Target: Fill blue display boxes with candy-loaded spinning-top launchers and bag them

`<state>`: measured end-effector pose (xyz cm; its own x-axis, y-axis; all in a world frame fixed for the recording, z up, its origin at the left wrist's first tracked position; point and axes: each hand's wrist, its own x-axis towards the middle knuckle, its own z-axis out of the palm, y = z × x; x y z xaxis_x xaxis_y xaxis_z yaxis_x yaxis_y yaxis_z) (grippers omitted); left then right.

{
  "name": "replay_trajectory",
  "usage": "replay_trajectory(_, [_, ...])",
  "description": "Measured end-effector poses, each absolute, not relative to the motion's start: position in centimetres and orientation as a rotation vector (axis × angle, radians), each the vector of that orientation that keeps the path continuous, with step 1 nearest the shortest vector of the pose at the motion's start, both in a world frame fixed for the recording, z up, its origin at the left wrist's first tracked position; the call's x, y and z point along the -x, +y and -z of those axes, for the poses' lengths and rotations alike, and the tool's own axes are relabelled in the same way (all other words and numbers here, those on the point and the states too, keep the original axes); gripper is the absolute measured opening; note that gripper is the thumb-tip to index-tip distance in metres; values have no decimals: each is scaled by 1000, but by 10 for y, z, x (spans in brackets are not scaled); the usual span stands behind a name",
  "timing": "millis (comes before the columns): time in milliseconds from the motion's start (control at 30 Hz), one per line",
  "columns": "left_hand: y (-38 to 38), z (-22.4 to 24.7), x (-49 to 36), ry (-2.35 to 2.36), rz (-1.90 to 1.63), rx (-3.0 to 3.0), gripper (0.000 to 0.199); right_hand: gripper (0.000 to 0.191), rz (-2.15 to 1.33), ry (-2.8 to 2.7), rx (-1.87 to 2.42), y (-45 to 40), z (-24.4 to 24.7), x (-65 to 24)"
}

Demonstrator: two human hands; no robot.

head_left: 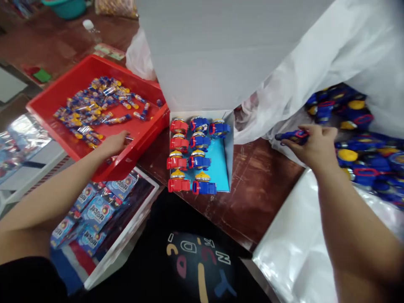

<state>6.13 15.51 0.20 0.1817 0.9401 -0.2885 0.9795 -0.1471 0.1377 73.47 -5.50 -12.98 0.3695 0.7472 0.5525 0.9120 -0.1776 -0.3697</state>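
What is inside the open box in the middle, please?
Four red toys and five blue toys, with a light-blue sheet partly showing. Whatever lies under the toys and sheet is covered.

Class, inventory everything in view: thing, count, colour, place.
Open box: one, grey, centre
Boxed toys: four red, five blue, centre
Tray: one, red, left
Tubes: many, blue and yellow, in tray
Lower box: one, white, left
Packets: several, blue, within
Loose toys: many, mostly blue, right
Plastic sheeting: uncounted, white, right
Tabletop: one, brown, beneath
Basin: one, teal, top left
Bottle: one, clear, upper left
Shirt: one, black, bottom
Left hand: one, in tray
Right hand: one, holding blue toy
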Motion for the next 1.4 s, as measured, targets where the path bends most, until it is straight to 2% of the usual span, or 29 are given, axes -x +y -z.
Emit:
replay_trajectory(67, [145, -17, -63, 1822, 39, -2204, 52, 90, 325, -1399, 1962, -78, 108, -720])
replay_trajectory(133, [123, -31, -74, 1701, -275, -2244, 56, 85, 268, -1453, 1839, -102, 76, -687])
replay_trajectory(233, [73, -50, -114, 1220, -736, -2185, 59, 73, -2, -1682, 1511, -124, 20, -615])
replay_trajectory(300, [37, -58, -148, 937, -779, -2117, 52, 78, -81, -1816, 1275, -124, -9, -567])
replay_trajectory(400, [-2, -65, -190, 784, -609, -2030, 47, 71, -154, -1924, 1037, -111, -30, -515])
replay_trajectory(533, [-20, -66, -216, 715, -453, -2002, 43, 60, -176, -1965, 932, -104, -30, -493])
replay_trajectory(800, [-29, -70, -228, 569, -315, -2072, 36, 56, -255, -1957, 1091, -135, -28, -491])
replay_trajectory(933, [-37, -69, -230, 482, -396, -2319, 38, 55, -229, -1892, 1116, -142, -25, -486])
replay_trajectory(1033, [-38, -58, -233, 398, -606, -2690, 43, 52, -276, -1824, 1132, -143, -23, -478])
replay_trajectory(1167, [-28, -39, -237, 155, -899, -3130, 49, 56, -664, -1553, 1244, -149, -20, -463])
replay_trajectory(1267, [-18, -37, -238, 0, -882, -3199, 57, 56, -948, -1388, 1221, -155, -18, -458])
replay_trajectory(1333, [-15, -42, -236, 88, -781, -3116, 65, 56, -848, -1401, 1219, -155, -17, -461])
replay_trajectory(1400, [-15, -48, -234, 240, -653, -3017, 61, 55, -609, -1479, 1225, -154, -19, -467])
